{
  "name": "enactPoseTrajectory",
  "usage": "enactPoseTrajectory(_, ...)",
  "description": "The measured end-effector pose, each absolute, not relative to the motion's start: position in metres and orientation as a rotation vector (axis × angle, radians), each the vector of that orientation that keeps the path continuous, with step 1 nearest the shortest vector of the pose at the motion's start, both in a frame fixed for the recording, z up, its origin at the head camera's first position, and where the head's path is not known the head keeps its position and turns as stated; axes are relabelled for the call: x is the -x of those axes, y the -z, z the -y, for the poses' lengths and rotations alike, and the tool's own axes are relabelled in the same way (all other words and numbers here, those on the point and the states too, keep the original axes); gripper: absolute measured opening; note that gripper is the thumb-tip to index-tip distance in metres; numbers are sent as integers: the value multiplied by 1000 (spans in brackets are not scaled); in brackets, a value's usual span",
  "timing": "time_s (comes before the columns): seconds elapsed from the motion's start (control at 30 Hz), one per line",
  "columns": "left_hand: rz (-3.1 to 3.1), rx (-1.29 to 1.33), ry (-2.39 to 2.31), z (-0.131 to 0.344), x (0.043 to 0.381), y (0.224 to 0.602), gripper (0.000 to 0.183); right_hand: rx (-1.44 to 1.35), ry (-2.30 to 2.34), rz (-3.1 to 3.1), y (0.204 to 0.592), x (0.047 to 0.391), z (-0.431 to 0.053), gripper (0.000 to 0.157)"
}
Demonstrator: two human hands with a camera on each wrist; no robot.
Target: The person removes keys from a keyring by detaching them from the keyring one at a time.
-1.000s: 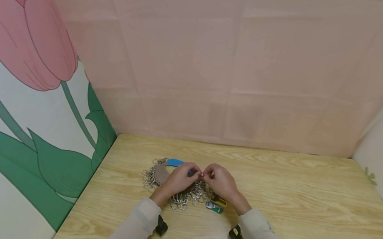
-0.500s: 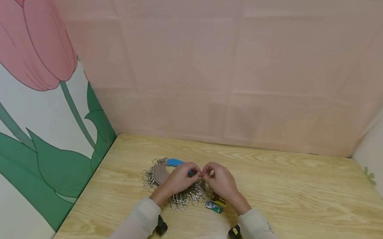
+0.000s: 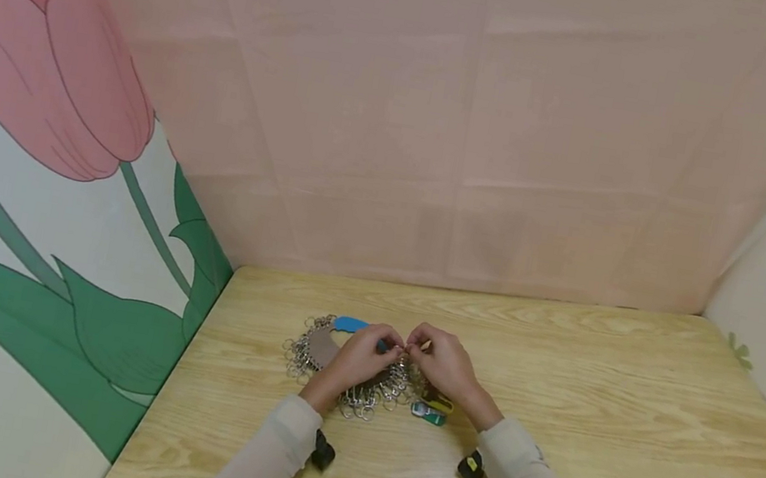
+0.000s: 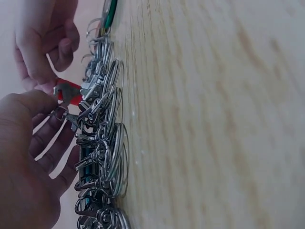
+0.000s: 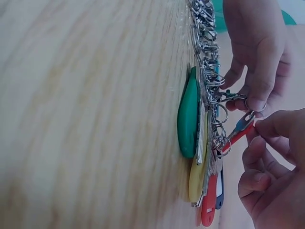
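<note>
My left hand (image 3: 362,351) pinches a small split key ring (image 4: 60,112) with a lobster clasp (image 5: 233,96) on it. Opposite, my right hand (image 3: 442,361) pinches a small red piece with a metal end (image 5: 241,131) between thumb and finger. Its metal end (image 4: 68,89) meets the key ring at the fingertips. Below the hands lies a brown crescent-shaped piece (image 3: 322,347) edged with many metal clasps and key rings (image 3: 359,404). In the head view, the fingers mostly hide the small parts.
By the right hand lie a green-and-silver piece (image 3: 428,413) and a yellow-and-black one (image 3: 438,401). The right wrist view shows another red piece (image 5: 208,200) there. A blue piece (image 3: 349,325) lies behind the crescent. Black blocks (image 3: 322,452) show beside the cuffs. A pink-draped wall (image 3: 468,228) borders the wooden table (image 3: 598,410).
Both hands stay fingertip to fingertip above the rings. The right fingers have shifted very slightly, and the red bit between the fingertips shows less now than a second ago.
</note>
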State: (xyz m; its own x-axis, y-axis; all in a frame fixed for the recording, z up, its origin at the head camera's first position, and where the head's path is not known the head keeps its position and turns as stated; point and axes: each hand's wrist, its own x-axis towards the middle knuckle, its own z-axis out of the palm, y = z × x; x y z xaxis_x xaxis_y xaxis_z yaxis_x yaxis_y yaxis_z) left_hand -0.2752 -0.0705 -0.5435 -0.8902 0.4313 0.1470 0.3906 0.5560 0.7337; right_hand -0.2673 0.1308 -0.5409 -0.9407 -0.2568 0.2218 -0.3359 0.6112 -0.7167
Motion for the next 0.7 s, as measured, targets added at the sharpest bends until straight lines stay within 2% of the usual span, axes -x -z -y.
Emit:
enactPoseTrajectory(0.27,-2752,-754,-1247,70,277,547,9,-556,-1102,2740,538,267,-127,12)
enactPoseTrajectory(0.7,-2742,-751,-1255,70,277,547,10,-537,-1160,2723,543,269,-129,6)
